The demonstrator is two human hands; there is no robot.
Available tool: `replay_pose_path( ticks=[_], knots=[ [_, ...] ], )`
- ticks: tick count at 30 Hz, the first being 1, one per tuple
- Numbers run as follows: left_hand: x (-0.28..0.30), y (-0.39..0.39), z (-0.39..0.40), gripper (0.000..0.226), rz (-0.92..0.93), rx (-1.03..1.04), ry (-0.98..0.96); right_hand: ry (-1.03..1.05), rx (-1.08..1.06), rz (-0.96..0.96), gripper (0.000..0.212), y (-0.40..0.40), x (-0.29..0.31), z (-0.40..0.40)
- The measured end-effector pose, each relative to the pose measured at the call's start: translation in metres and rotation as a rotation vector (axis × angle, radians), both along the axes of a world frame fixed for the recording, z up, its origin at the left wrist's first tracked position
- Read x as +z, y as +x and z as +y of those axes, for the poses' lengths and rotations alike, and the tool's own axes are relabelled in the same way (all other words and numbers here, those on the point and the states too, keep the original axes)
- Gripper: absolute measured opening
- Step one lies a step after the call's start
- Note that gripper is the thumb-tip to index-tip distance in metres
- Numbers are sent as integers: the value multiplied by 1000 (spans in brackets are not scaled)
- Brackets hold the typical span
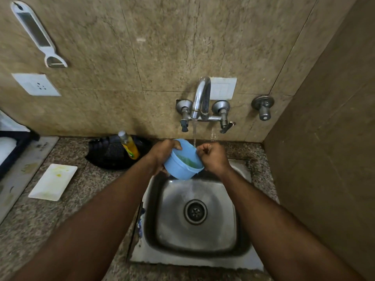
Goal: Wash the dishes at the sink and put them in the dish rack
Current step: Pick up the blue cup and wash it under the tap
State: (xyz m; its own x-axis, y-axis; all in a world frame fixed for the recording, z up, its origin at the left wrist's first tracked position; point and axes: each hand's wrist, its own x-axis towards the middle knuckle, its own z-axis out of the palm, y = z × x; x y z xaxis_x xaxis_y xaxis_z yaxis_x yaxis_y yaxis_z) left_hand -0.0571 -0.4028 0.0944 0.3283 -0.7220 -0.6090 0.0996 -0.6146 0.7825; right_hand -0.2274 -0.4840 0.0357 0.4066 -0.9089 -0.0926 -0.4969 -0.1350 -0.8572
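Above the sink (194, 191), at the middle of the frame, a blue bowl (181, 167) is tilted between both hands under the running tap (200, 98). The left hand (162, 153) grips its far rim and outer wall, fingers curled round it. The right hand (214, 158) is curled tight at the bowl's right rim; something green lies inside. On the bench (40, 216) at left lies a white plate (53, 181).

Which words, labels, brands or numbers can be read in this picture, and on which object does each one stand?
None can be read for certain.
Yellow liquid bottle: the label shows a green patch, but its print is too small to read.
Grey board at the left edge of the counter: dark printed marks, too blurred to read.
Blue bowl, white tray, wall socket: no text visible.
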Motion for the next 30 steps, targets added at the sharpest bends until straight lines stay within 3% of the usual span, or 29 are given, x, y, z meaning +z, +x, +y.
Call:
replay_pose_path(
  ticks=[4,8,13,17,20,22,26,30],
  knots=[
    [-18,-15,7,39,-49,131,-108,127,-89,-35,15,-3,-4,3],
    [-24,-14,19,51,-61,47,14,80,14,45,16,-6,-5,-5],
    [-6,-3,12,23,10,-33,98,71,68,39,22,1,-2,-12],
    [-21,-6,6,40,13,142,-40,164,-104,-22,18,3,-4,-6],
    [-26,-12,12,19,-98,167,-90,101,-106,20,9,0,-6,-7],
    [-22,-12,16,13,-64,122,-29,47,17,66,29,-2,-3,-10],
    [-15,-1,15,18,-18,59,15,86,159,76,7,-3,-1,-11],
    [-22,-7,13,51,232,109,-157,56,-5,22,19,2,1,-3]
  ],
)
